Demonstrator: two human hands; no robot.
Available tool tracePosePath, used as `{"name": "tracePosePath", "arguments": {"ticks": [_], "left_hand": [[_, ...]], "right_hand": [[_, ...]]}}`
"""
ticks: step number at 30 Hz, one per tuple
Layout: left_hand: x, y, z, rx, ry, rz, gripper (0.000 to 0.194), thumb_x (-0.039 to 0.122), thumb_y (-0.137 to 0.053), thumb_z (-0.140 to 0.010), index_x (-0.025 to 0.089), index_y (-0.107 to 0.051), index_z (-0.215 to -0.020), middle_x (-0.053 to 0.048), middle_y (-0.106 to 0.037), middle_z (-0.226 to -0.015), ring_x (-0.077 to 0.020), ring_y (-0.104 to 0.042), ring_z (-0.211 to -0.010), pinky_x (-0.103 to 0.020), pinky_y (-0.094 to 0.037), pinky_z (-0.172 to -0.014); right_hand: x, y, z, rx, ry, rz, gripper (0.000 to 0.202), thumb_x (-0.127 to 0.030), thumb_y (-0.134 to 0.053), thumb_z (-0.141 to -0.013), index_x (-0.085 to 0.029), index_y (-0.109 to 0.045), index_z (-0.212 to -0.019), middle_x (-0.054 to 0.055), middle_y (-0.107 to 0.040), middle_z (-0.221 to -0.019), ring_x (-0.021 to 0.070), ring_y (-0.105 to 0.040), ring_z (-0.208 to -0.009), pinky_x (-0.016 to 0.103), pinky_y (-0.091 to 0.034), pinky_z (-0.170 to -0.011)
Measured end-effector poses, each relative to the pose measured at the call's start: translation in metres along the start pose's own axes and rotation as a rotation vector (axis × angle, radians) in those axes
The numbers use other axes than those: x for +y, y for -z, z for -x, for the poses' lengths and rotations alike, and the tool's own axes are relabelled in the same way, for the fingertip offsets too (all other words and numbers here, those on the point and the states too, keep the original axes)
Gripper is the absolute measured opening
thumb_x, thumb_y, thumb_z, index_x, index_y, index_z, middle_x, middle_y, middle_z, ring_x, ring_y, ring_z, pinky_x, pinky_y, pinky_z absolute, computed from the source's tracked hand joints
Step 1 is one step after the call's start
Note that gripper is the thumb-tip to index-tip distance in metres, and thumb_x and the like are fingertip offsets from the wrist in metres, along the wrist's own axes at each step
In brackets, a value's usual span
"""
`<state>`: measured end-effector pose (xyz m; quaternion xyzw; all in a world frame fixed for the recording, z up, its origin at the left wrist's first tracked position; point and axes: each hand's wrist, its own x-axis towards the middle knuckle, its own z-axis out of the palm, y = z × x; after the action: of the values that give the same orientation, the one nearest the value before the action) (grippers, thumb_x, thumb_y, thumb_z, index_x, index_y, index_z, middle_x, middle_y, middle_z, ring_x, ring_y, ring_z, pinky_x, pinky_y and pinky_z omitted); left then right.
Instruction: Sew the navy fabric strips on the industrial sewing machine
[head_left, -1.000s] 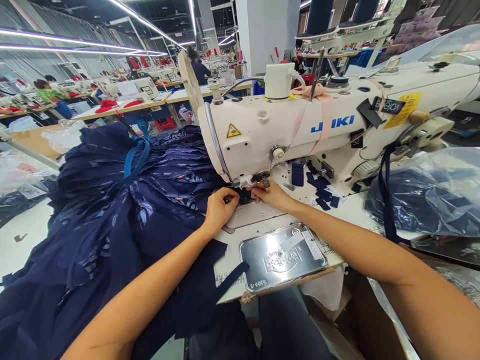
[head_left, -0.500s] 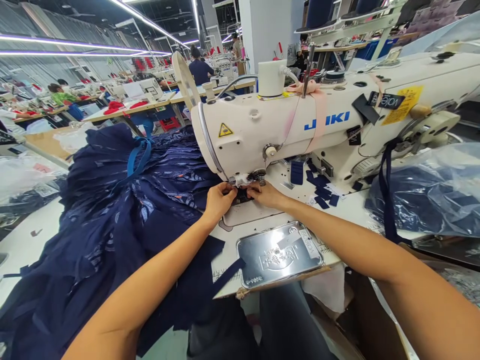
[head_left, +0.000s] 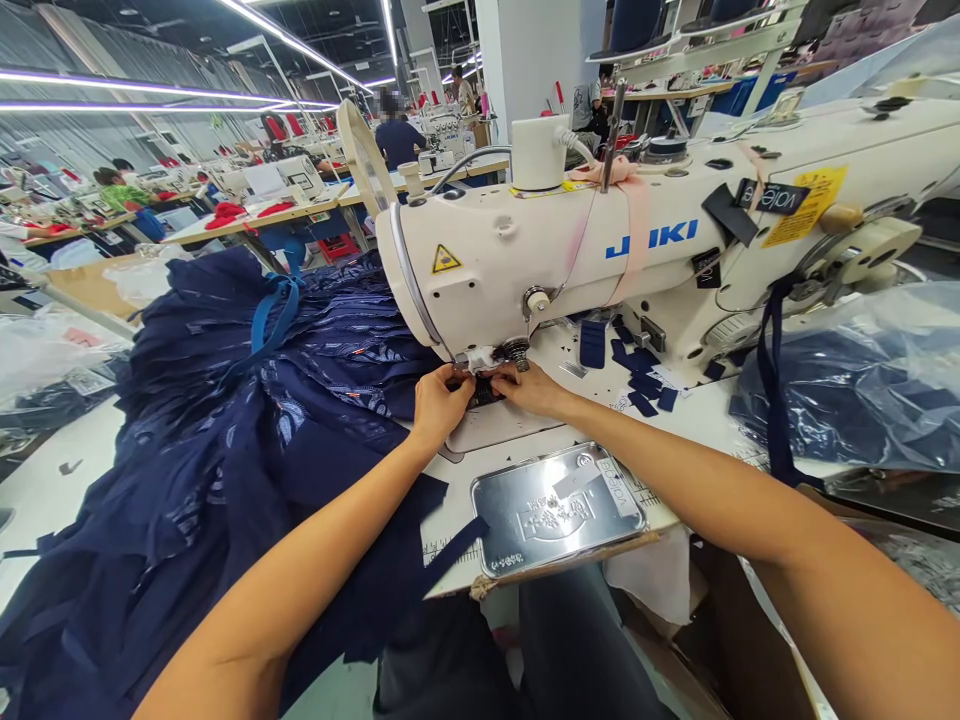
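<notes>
Under the head of a white sewing machine [head_left: 480, 265], my left hand [head_left: 442, 403] and my right hand [head_left: 527, 388] pinch a small dark piece [head_left: 484, 392] from either side, close to the needle area. Fingertips of both hands are partly hidden by the machine parts. A large heap of navy garments [head_left: 285, 400], tied with a blue strip, lies left of the machine and spills off the table's front edge. In front of the machine bed rests a shiny metal tin lid [head_left: 559, 510] with a label on it.
Small navy fabric pieces [head_left: 643, 385] lie scattered right of the needle area. A clear plastic bag [head_left: 862, 380] of navy fabric sits at the far right. Behind are other sewing tables and a person in dark blue [head_left: 400, 140].
The view has shifted very slightly. Both hands stay at the needle area in nearly the same pose.
</notes>
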<state>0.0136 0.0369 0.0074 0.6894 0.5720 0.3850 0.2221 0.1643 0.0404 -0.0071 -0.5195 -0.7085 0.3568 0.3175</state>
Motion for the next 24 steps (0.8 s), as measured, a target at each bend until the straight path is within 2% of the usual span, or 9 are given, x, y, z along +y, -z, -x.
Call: {"name": "tracePosePath", "arguments": {"ticks": [10,17,24], "left_hand": [[0.0089,-0.0007,0.0057,0.060,0.033,-0.031,0.011,0.021,-0.052,-0.066,0.016,-0.061,-0.063,0.000,-0.068,-0.067,-0.0161,-0.062,-0.066,-0.023,-0.044,-0.063],[0.0052,-0.0032,0.0059,0.130,-0.014,-0.020,0.008,0.020,-0.053,-0.065,0.018,-0.059,-0.060,0.001,-0.067,-0.066,-0.0149,-0.061,-0.064,-0.023,-0.045,-0.064],[0.0043,-0.0047,0.0057,0.119,0.013,-0.031,0.009,0.020,-0.054,-0.065,0.017,-0.062,-0.063,-0.001,-0.068,-0.070,-0.0163,-0.062,-0.068,-0.025,-0.045,-0.068]], "right_hand": [[-0.0028,-0.0007,0.0025,0.027,-0.006,-0.026,0.024,-0.013,-0.049,-0.080,-0.015,-0.063,-0.099,0.003,-0.067,-0.078,0.0144,-0.061,-0.079,0.026,-0.045,-0.078],[-0.0009,-0.0017,0.0017,0.042,0.002,-0.038,0.023,-0.014,-0.050,-0.079,-0.015,-0.064,-0.098,0.002,-0.066,-0.076,0.0146,-0.061,-0.078,0.026,-0.046,-0.077],[-0.0029,-0.0013,0.0026,0.048,-0.018,-0.055,0.024,-0.012,-0.051,-0.079,-0.013,-0.064,-0.098,0.003,-0.067,-0.075,0.0138,-0.061,-0.075,0.024,-0.045,-0.075]]}}
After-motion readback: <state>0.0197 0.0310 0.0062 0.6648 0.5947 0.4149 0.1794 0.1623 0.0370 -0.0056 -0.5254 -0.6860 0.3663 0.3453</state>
